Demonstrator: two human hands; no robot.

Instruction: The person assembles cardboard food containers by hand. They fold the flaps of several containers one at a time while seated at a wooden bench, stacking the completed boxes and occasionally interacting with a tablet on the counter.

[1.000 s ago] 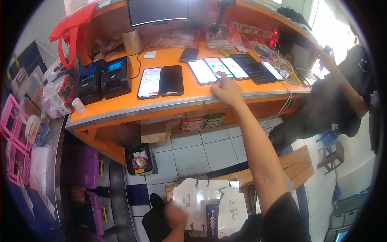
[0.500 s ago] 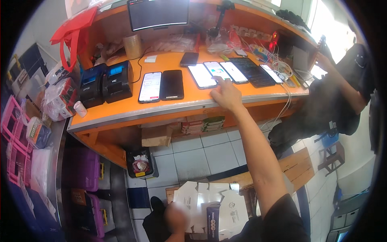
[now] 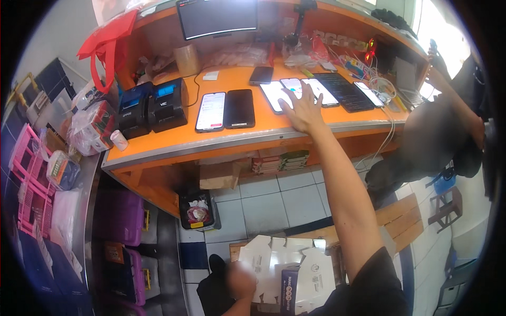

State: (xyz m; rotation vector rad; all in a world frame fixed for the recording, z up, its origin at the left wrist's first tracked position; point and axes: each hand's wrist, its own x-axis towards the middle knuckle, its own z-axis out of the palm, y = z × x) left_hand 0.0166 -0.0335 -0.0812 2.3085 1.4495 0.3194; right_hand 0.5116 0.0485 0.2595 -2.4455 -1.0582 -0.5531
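My right hand (image 3: 305, 113) reaches out over the orange counter with its fingers spread. It lies over a row of lit phones and covers much of the middle phone (image 3: 289, 83). To its left is a phone with a pale screen (image 3: 272, 96), near my thumb. Another lit phone (image 3: 328, 96) sits just to its right. Whether the fingertips touch a screen, I cannot tell. Low in the view, my left hand (image 3: 241, 280) is blurred beside an unfolded white and dark-blue cardboard box (image 3: 263, 263); its fingers cannot be made out.
Farther left on the orange counter (image 3: 174, 139) are two more phones (image 3: 212, 111) and two black printers (image 3: 167, 105). A dark tablet (image 3: 345, 92) and tangled white cables (image 3: 382, 87) lie to the right. Another person (image 3: 453, 121) is at the right. A bin (image 3: 197, 210) stands below.
My right hand's fingers have spread from a pointing pose, and the hand has moved slightly farther over the middle phone. The whole view has shifted a little. My left hand stays by the box.
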